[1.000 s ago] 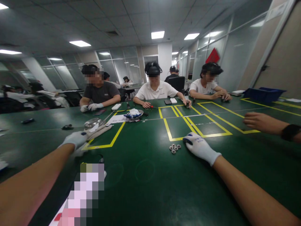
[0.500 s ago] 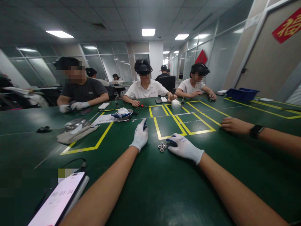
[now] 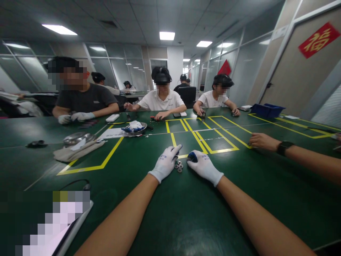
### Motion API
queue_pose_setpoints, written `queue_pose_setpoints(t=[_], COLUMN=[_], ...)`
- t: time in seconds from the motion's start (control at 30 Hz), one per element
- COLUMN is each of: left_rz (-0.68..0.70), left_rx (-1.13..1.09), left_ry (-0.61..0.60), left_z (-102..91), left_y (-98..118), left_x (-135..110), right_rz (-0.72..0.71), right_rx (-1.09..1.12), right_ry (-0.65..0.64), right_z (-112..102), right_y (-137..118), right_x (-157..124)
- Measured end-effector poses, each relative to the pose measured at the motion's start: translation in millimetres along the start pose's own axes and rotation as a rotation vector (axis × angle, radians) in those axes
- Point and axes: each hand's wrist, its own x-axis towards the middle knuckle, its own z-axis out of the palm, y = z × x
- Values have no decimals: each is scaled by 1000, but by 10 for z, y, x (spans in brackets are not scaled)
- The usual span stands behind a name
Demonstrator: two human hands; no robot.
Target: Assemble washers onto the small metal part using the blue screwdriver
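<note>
My left hand (image 3: 165, 160), in a white glove with a blue palm, is beside a small cluster of round metal pieces (image 3: 179, 167) on the green table. Its fingers point right and bend toward the thumb; whatever lies between them is hidden from me. On the other side of the cluster rests my right hand (image 3: 204, 165), gloved alike. Its fingers are curled in against the thumb, with something dark at the fingertips that blends with the blue palm. Several of the shiny pieces lie close together between both hands.
Yellow tape (image 3: 223, 150) marks boxes on the table. Left lie a metal bowl (image 3: 77, 138), a beige cloth (image 3: 80, 151) and a dish (image 3: 142, 127) with gloves. A blurred phone (image 3: 53, 231) is near left. A co-worker's hand (image 3: 263, 141) reaches in from the right; several people sit opposite.
My left hand has turned palm down and moved right, close to the metal pieces. The right hand has drawn slightly away from them. The co-worker opposite has shifted both hands leftward.
</note>
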Motion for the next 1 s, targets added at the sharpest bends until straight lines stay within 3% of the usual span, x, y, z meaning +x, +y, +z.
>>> queue_pose_setpoints(t=[0.37,0.57,0.73,0.83,1.0], left_rz=[46,72,37,60,40], left_rx=[79,65,5,14,-77], left_ry=[-36,-49,12,-6,40], left_z=[-9,0,18,29,32], left_y=[61,95,74,60,60], left_x=[-7,-10,-9,-11,14], right_rz=[75,-34,94,81,157], right_rx=[43,113,118,125,107], right_ry=[23,25,11,-23,122], right_z=[-35,28,-40,-42,-12], right_y=[-11,-72,-78,-51,-1], right_x=[-3,-6,0,22,68])
